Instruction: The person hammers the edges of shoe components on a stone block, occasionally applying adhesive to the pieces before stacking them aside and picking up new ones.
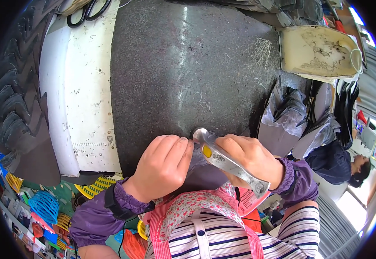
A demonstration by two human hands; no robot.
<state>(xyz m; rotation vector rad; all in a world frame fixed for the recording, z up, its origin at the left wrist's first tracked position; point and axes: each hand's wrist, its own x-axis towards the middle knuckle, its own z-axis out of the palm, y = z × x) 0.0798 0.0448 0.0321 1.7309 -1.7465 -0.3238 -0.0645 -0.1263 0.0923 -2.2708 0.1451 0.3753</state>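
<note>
My right hand (250, 157) is closed round a silver metal hammer (235, 167) with a round face and a yellow spot. The hammer's round end rests near my left fingertips at the near edge of the dark work surface. My left hand (164, 162) is closed, its fingertips pressed together on a dark grey leather-like piece (203, 175). That piece hangs over the near edge between my hands, above my lap. Its upper part is mostly hidden by my fingers and the hammer.
Stacked dark cut pieces (13, 108) line the left; more pieces (283, 118) lie right, below a cream tray (313, 49). A white ruled board (89, 86) and black-handled scissors (86, 15) are at left. Loose threads (261, 52) lie on the dark surface (162, 64). Another person (339, 162) is far right.
</note>
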